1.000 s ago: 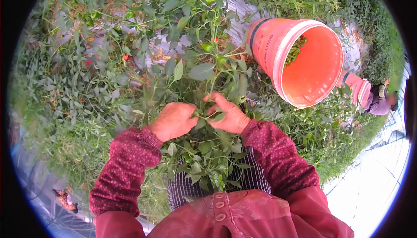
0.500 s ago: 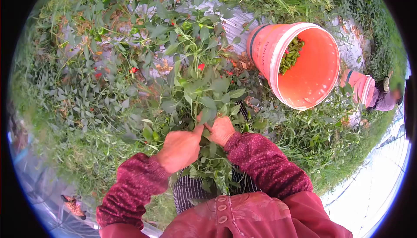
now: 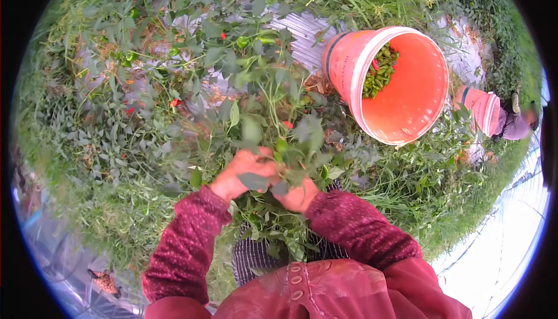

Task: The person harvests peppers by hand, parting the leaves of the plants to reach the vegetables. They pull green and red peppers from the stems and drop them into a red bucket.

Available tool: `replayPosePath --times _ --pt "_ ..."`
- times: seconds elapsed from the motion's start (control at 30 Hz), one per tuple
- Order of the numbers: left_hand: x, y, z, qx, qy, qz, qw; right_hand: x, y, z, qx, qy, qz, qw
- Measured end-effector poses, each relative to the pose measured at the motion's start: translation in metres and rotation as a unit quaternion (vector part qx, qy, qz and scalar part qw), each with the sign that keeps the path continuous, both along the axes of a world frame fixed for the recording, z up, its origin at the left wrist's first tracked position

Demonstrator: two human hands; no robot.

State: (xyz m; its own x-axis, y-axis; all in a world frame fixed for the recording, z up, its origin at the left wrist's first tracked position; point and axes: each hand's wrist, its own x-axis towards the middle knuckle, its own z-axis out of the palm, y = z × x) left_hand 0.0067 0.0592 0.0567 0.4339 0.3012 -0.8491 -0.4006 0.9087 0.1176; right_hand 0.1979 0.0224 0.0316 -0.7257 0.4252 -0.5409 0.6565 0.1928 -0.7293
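Both my hands are deep in the pepper plant (image 3: 273, 109), which stands close in front of me, just left of the orange bucket (image 3: 343, 57). My left hand (image 3: 241, 173) seems clenched around a bunch of its leafy stems. My right hand (image 3: 299, 195) touches the same bunch from the near side, but leaves cover its fingers, so I cannot tell whether it grips. Green peppers (image 3: 378, 73) lie in the tilted bucket. A small red pepper (image 3: 287, 124) shows just beyond my hands. Far right, a second bucket (image 3: 479, 109) sits beside another person's sleeve (image 3: 514, 128).
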Motion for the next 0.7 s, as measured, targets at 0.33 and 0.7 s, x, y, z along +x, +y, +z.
replayPosePath --times 0.33,0.7 --pt "0.005 -0.029 0.027 0.248 0.166 -0.101 0.949 0.060 0.084 0.024 -0.235 -0.009 -0.245 0.940" --pt "-0.014 -0.063 0.051 0.186 0.215 -0.113 0.952 -0.084 0.075 0.025 -0.430 0.159 -0.330 0.825"
